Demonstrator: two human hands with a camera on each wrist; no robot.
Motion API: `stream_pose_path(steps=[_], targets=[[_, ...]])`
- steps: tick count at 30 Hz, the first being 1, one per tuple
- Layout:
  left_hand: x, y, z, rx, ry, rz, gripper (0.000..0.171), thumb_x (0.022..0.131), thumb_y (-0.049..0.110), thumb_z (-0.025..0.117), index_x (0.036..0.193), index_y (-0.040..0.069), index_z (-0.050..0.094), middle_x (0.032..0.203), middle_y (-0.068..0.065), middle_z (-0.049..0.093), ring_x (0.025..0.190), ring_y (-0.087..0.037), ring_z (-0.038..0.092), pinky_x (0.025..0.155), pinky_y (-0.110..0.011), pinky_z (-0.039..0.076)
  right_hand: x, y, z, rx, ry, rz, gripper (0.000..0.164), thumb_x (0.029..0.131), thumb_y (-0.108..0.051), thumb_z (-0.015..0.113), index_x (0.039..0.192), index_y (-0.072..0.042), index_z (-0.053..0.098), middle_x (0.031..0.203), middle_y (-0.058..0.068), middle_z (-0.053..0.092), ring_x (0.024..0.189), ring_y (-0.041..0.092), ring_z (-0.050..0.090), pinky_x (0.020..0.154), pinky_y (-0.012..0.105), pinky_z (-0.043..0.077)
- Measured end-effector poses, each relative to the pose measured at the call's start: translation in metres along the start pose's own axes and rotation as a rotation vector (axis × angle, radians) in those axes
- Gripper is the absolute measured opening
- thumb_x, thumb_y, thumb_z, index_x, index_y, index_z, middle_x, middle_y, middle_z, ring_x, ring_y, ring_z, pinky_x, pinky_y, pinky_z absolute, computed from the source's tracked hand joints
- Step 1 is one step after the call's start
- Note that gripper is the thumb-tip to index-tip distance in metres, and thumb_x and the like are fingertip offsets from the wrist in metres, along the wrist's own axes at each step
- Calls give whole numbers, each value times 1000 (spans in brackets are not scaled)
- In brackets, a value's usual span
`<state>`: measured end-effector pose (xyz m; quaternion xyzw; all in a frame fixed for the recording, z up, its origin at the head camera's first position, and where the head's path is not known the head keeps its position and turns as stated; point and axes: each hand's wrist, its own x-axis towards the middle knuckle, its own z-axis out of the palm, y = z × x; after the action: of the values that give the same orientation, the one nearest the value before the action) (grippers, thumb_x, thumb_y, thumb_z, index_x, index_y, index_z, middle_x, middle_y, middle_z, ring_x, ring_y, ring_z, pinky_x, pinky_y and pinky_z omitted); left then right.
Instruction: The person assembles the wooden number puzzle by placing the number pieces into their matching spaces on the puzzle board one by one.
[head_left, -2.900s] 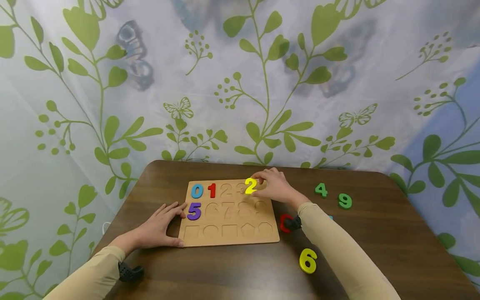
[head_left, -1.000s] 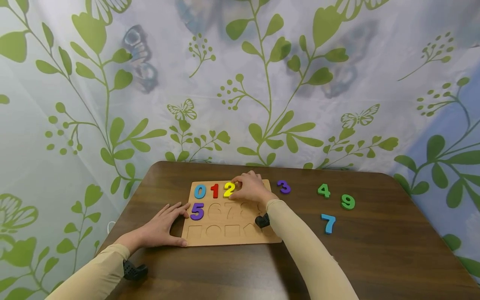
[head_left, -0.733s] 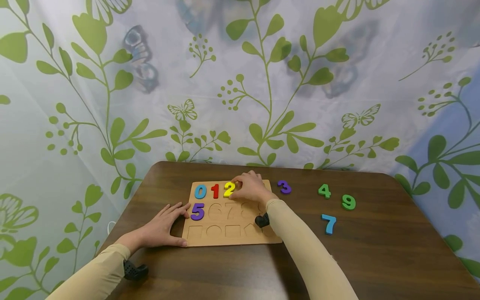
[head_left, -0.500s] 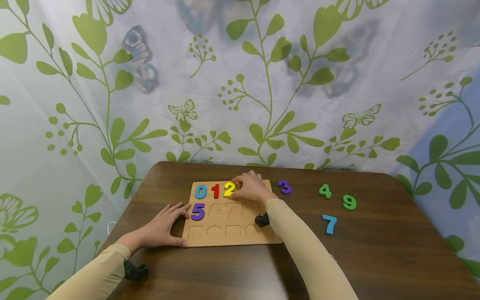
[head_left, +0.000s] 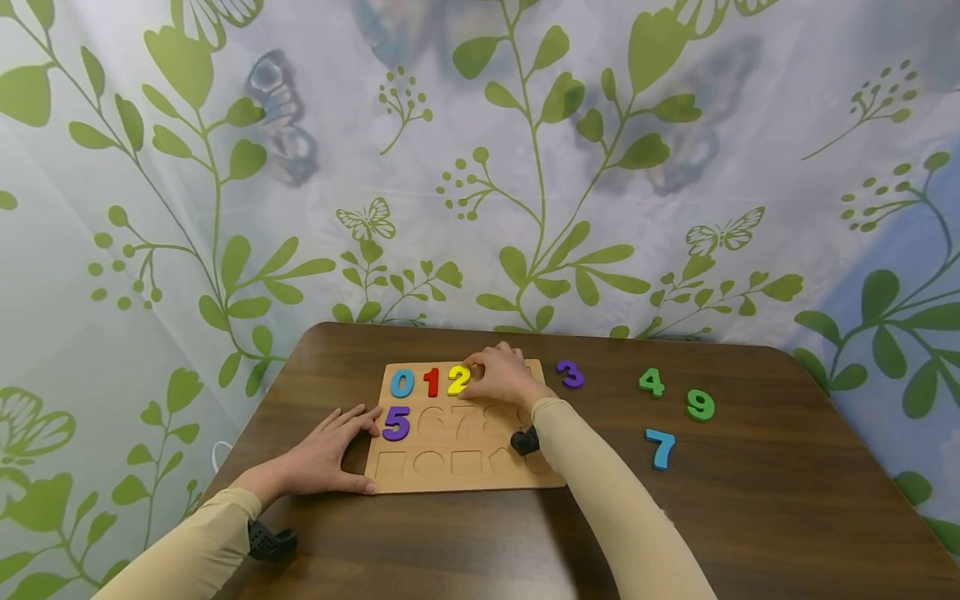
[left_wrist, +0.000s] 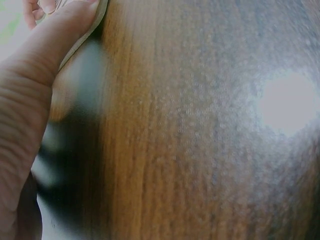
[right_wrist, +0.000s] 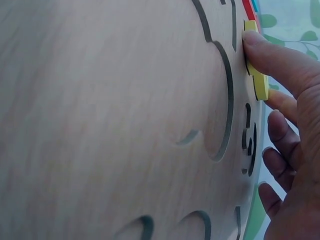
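Observation:
A wooden number puzzle board [head_left: 465, 477] lies on the table with cut-out slots. In its top row sit a blue 0 [head_left: 402, 383] and a red 1 [head_left: 431, 382], and a purple 5 [head_left: 396, 423] is in the second row. My right hand [head_left: 502, 375] pinches the yellow number 2 [head_left: 458, 380] over the slot beside the 1. The right wrist view shows the thumb and index finger on the edges of the yellow 2 [right_wrist: 261, 86], right at the board's surface. My left hand [head_left: 318, 458] rests at the board's left edge, fingers spread, thumb on the lower left corner.
Right of the board lie a purple 3 [head_left: 570, 374], a green 4 [head_left: 651, 382], a green 9 [head_left: 701, 405] and a blue 7 [head_left: 660, 449]. The right sleeve [head_left: 615, 500] crosses the table's front. A patterned curtain [head_left: 480, 208] hangs behind the table.
The right hand has carried the yellow 2 leftward from above the 3 slot to the place beside the 1. Over the last second both hands have stayed nearly still.

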<state>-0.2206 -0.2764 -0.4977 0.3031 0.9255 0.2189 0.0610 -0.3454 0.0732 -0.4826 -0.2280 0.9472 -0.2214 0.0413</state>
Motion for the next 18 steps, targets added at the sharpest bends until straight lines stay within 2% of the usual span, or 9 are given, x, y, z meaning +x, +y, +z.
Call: stream_pose_path(steps=[9, 18], targets=[[0, 0, 0, 0, -1, 0, 77, 75, 75, 75, 125, 21, 52, 165, -9, 33, 151, -43, 22, 118, -68, 9, -1, -1, -3, -15, -14, -13, 63, 75, -57, 85, 129, -27, 71, 90, -11, 59, 109, 21, 44, 96, 45, 31], [1, -1, 0, -4, -8, -7, 77, 75, 76, 74, 125, 23, 52, 165, -8, 32, 152, -42, 22, 118, -68, 7, -3, 0, -2, 1, -27, -3, 64, 77, -58, 84, 132, -31, 69, 93, -11, 58, 111, 21, 42, 94, 44, 31]])
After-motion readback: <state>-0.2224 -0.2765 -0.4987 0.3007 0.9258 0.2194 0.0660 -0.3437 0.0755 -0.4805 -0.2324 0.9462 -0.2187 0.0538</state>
